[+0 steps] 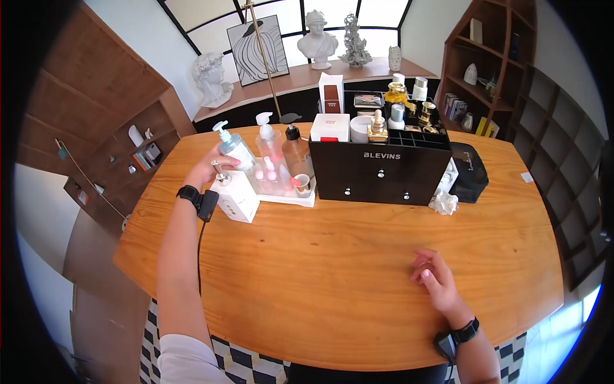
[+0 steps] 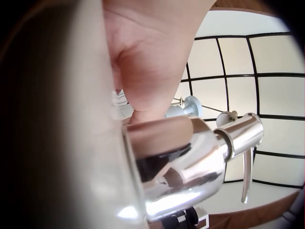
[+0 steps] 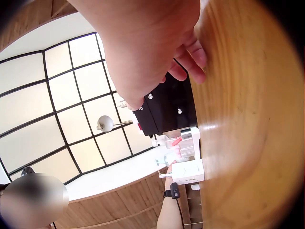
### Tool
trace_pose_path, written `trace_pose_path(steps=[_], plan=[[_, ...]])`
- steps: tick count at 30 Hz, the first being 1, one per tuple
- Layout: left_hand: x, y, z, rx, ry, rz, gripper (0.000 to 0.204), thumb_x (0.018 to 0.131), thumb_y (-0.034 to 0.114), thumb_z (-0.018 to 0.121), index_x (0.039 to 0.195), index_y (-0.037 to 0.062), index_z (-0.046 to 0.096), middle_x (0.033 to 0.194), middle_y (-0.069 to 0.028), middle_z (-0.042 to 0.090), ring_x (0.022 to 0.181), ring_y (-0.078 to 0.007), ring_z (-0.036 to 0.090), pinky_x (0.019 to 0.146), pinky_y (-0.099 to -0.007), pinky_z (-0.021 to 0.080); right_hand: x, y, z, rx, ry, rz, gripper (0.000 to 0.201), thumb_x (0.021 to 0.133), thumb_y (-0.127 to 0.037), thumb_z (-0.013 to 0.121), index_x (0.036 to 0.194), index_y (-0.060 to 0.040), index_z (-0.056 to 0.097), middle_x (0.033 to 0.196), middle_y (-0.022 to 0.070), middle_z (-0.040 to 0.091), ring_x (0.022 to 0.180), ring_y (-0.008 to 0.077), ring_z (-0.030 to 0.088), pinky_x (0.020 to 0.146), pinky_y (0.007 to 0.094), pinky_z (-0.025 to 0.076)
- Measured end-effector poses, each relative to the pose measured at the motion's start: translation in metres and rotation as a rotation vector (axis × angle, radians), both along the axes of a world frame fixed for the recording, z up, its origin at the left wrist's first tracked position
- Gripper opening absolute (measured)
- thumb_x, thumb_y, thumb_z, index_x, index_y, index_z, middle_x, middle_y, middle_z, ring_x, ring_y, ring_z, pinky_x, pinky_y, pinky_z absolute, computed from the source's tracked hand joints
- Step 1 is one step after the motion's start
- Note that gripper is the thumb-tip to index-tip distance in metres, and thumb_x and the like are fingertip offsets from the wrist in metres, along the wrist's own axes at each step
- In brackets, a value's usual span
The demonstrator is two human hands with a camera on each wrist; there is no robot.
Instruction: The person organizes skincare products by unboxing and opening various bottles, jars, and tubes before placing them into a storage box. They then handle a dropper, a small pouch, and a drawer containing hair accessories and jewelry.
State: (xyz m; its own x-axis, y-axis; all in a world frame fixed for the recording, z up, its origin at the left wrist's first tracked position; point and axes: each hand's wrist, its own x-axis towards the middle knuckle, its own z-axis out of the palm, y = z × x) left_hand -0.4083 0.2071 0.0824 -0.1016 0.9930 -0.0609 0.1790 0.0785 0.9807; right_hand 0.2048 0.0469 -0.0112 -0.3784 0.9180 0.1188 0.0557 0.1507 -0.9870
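In the head view my left hand (image 1: 208, 168) grips a clear bottle with a pale blue pump (image 1: 236, 150), which leans at the left end of a white tray (image 1: 288, 200). Just in front of that hand stands a white square dispenser (image 1: 235, 197); its silver pump (image 2: 186, 167) fills much of the left wrist view and partly hides the fingers. Bottles with white (image 1: 265, 137) and black pumps (image 1: 297, 150) stand to the right. My right hand (image 1: 438, 285) holds nothing, its fingers loosely bent near the table's front right.
A black organizer (image 1: 377, 173) marked BLEVINS, topped with cosmetics, stands at the table's middle back. To its right are a crumpled white tissue (image 1: 444, 203) and a dark container (image 1: 470, 173). White busts (image 1: 318, 41) stand on a shelf behind.
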Motion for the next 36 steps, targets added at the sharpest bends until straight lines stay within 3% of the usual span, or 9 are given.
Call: trace_pose_path(steps=[6,15,21,24,25,28,29,33,36], plan=[[-0.014,0.003,-0.022,0.031,0.113,-0.119,0.077,0.076,0.002,0.080,0.144,0.0057,0.044,0.126,-0.0057,0.063,0.107,-0.0164,0.063,0.090,-0.0331,0.053,0.002,0.005,-0.004,-0.030,0.017,-0.003,0.056,0.101,-0.033,0.061,0.140,0.0031,0.044,0.115,0.0091,0.055,0.093,0.0169,0.061,0.086,0.0310,0.049],[-0.055,0.033,-0.079,0.041,0.045,-0.129,0.075,0.082,-0.003,0.074,0.148,0.0125,0.044,0.123,-0.0088,0.064,0.102,-0.0179,0.067,0.082,-0.0304,0.057,0.004,0.005,-0.005,-0.059,-0.014,-0.006,0.050,0.100,-0.026,0.063,0.138,0.0024,0.045,0.113,0.0093,0.057,0.095,0.0171,0.061,0.086,0.0307,0.050],[-0.042,-0.009,-0.051,-0.025,-0.169,-0.007,0.051,0.094,0.012,0.067,0.142,0.0087,0.049,0.126,-0.0128,0.065,0.105,-0.0181,0.066,0.086,-0.0342,0.057,0.004,0.005,-0.004,-0.036,-0.031,-0.013,0.045,0.101,-0.022,0.062,0.136,0.0015,0.046,0.111,0.0089,0.058,0.093,0.0162,0.060,0.084,0.0298,0.051],[-0.036,-0.046,-0.036,0.083,-0.229,0.099,0.042,0.101,0.023,0.059,0.139,0.0072,0.051,0.125,-0.0138,0.066,0.108,-0.0178,0.064,0.092,-0.0352,0.054,0.006,0.006,-0.015,-0.007,-0.034,-0.011,0.045,0.100,-0.023,0.063,0.136,0.0003,0.048,0.108,0.0082,0.060,0.090,0.0149,0.060,0.082,0.0291,0.051],[-0.035,-0.058,-0.034,0.148,-0.214,0.022,0.047,0.103,0.030,0.056,0.143,0.0080,0.047,0.127,-0.0137,0.064,0.111,-0.0196,0.063,0.097,-0.0338,0.050,0.006,0.006,-0.016,0.007,-0.054,-0.015,0.045,0.100,-0.023,0.063,0.136,0.0001,0.049,0.107,0.0083,0.060,0.090,0.0147,0.059,0.081,0.0289,0.051],[0.007,-0.094,-0.032,0.295,0.026,0.220,0.056,0.102,0.031,0.058,0.149,0.0081,0.038,0.131,-0.0148,0.060,0.112,-0.0221,0.062,0.099,-0.0329,0.048,0.004,0.003,-0.014,0.046,-0.122,-0.019,0.044,0.099,-0.022,0.064,0.135,-0.0003,0.051,0.104,0.0087,0.062,0.088,0.0145,0.059,0.079,0.0285,0.050],[0.012,-0.100,-0.037,0.353,0.163,0.215,0.077,0.093,0.029,0.072,0.153,0.0068,0.030,0.137,-0.0161,0.055,0.118,-0.0243,0.059,0.100,-0.0365,0.047,0.003,0.002,-0.012,0.061,-0.146,-0.022,0.043,0.099,-0.022,0.065,0.134,-0.0002,0.051,0.104,0.0090,0.062,0.087,0.0147,0.059,0.078,0.0285,0.050],[0.072,-0.113,-0.046,0.414,0.547,0.385,0.100,0.069,0.011,0.087,0.152,0.0020,0.031,0.137,-0.0192,0.054,0.124,-0.0278,0.057,0.102,-0.0405,0.048,0.000,-0.001,-0.009,0.107,-0.170,-0.021,0.042,0.099,-0.021,0.065,0.132,0.0002,0.052,0.102,0.0103,0.062,0.085,0.0156,0.060,0.076,0.0289,0.051],[0.073,-0.108,-0.044,0.405,0.705,0.458,0.094,0.069,0.009,0.084,0.150,0.0032,0.036,0.135,-0.0198,0.056,0.123,-0.0285,0.059,0.100,-0.0393,0.049,0.000,-0.003,-0.005,0.122,-0.171,-0.018,0.041,0.098,-0.020,0.066,0.131,0.0007,0.053,0.102,0.0105,0.062,0.083,0.0158,0.062,0.075,0.0297,0.052]])
